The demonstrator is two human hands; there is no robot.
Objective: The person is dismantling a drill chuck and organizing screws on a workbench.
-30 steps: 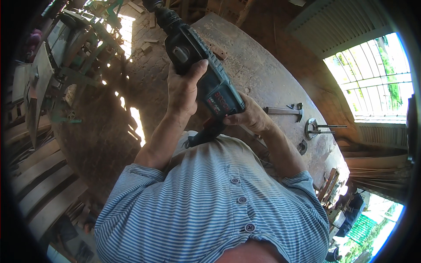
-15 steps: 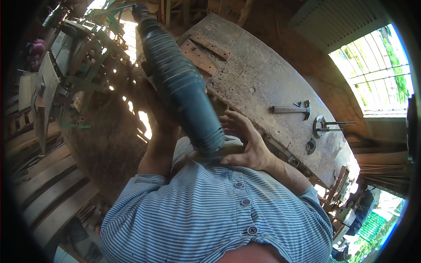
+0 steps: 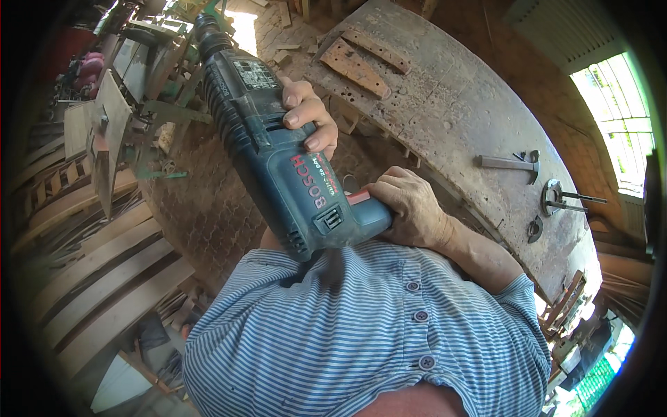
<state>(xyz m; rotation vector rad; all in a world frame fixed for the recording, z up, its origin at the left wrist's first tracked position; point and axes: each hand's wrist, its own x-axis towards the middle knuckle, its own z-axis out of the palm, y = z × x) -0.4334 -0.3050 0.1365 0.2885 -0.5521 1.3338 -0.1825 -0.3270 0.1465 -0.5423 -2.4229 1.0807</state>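
Drill: a heavy blue-green drill (image 3: 292, 160) is held up close to the chest, above the striped shirt (image 3: 361, 333), its nose pointing far-left toward the clutter of frames and its rear handle near the body.
Change: half a second ago the drill showed its dark ribbed side and stood steeper; now it has rolled over so the flat side panel faces up, and the body lies more level — the work in hand looks like turning the tool to get at a control or check it, not drilling yet.
Left hand: the left hand (image 3: 309, 115) sits on the far side of the drill's upper body, fingers (image 3: 306, 119) curled over the housing and gripping it.
Right hand: the right hand (image 3: 410, 208) is clenched round the rear handle beside the red trigger part (image 3: 358, 197); whether a finger presses it I cannot tell.
Earlier grip: a second ago both hands were lower and closer together on the tool — they have spread apart along it since.
Bench: a worn, pitted bench (image 3: 451, 104) curves away on the right, well apart from the drill.
On the bench: two rusty slats (image 3: 361, 62) at the far end, a hammer-like tool (image 3: 511, 163) and round metal fittings (image 3: 556, 198) nearer the right edge.
Left side: stacked wooden planks (image 3: 104, 278) lean near-left.
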